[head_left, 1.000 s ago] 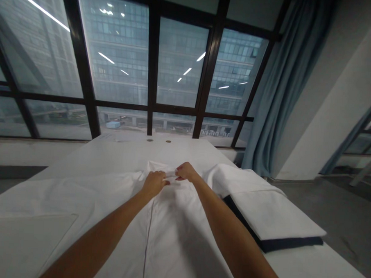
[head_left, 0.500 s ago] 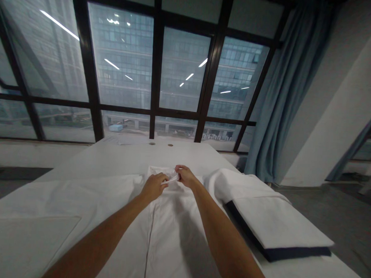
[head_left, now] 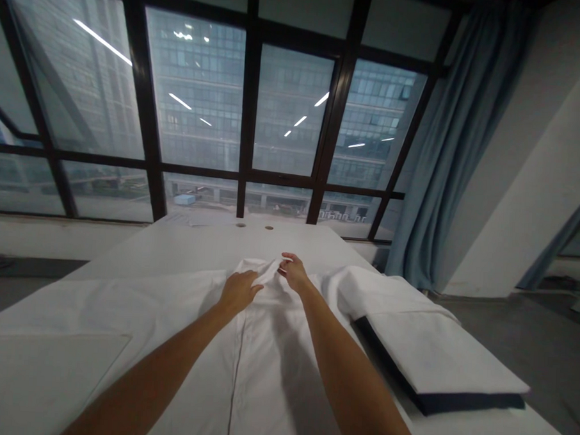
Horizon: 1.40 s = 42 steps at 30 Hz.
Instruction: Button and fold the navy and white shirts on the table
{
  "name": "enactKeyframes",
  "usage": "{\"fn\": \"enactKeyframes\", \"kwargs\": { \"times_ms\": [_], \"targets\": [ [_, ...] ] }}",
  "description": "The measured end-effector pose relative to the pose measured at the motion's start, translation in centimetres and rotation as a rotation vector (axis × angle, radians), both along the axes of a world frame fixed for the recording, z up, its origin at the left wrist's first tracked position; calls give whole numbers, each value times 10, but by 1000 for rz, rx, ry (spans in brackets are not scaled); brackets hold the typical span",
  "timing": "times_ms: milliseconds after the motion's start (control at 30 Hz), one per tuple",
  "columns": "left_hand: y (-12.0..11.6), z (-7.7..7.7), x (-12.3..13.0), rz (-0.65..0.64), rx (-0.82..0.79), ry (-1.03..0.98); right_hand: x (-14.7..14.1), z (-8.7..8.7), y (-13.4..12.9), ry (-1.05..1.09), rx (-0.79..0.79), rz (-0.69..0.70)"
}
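A white garment [head_left: 264, 364] lies spread on the table, a long seam running down its middle and its sides reaching out left and right. At its far end the cloth is bunched up into folds around the neck area. My left hand [head_left: 239, 291] is closed on the left side of these folds, its thumb towards the right. Just to the right, my right hand [head_left: 293, 272] pinches a raised fold of the same cloth, with one finger stretched out. The fold runs between both hands. My fingers partly hide the edge they hold.
To the right lies a folded white cloth [head_left: 450, 353] with a dark navy layer [head_left: 474, 402] beneath. The white table [head_left: 308, 239] extends to the windows, with two small round discs near its far edge. A blue curtain [head_left: 446, 166] hangs at the right.
The narrow strip held taut between my hands has become a looser, raised fold. My right hand has lifted slightly and one finger has stretched out. The view has shifted a little.
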<state>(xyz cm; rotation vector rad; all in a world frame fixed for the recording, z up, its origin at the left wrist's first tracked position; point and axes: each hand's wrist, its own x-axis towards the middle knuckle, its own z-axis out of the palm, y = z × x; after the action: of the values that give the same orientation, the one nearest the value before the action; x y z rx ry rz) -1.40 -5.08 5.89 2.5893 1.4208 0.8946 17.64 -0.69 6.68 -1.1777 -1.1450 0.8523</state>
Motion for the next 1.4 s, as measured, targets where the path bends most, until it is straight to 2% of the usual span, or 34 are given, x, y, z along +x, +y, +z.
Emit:
{"fn": "enactKeyframes", "kwargs": {
  "times_ms": [133,200,300,367,433,533,633,733,800,900,1000,1067,1200,1300,1400],
  "targets": [
    [-5,-3,10,36,30,13,-5,18,-18,-531,-44,-197],
    [-8,-2,17,7,36,39,-12,30,-29,-839,-125,-222],
    [-6,7,16,-144,27,27,-19,43,-42,-1090,-217,-185],
    [6,18,4,-268,26,-20,-17,50,-47,-1135,-224,-160],
    [25,30,-15,-339,42,8,-11,52,-48,-1117,-187,-124],
    [56,45,-45,-362,100,244,2,52,-47,-1093,-78,-4],
    [76,54,-62,-420,167,459,11,51,-45,-1102,33,153],
    [80,59,-68,-504,219,557,16,52,-43,-1113,83,311],
    [78,62,-71,-518,253,576,18,54,-40,-1121,51,393],
    [76,68,-78,-459,316,551,21,56,-33,-1125,-26,465],
    [77,78,-85,-400,368,545,22,55,-25,-1149,-36,565],
    [80,85,-89,-410,394,560,21,54,-21,-1255,-4,551],
    [84,92,-97,-456,412,590,17,56,-19,-1494,88,305],
    [83,89,-102,-448,411,566,19,61,-20,-1547,158,226],
    [79,82,-106,-533,391,440,21,63,-20,-1570,284,238]
  ]
}}
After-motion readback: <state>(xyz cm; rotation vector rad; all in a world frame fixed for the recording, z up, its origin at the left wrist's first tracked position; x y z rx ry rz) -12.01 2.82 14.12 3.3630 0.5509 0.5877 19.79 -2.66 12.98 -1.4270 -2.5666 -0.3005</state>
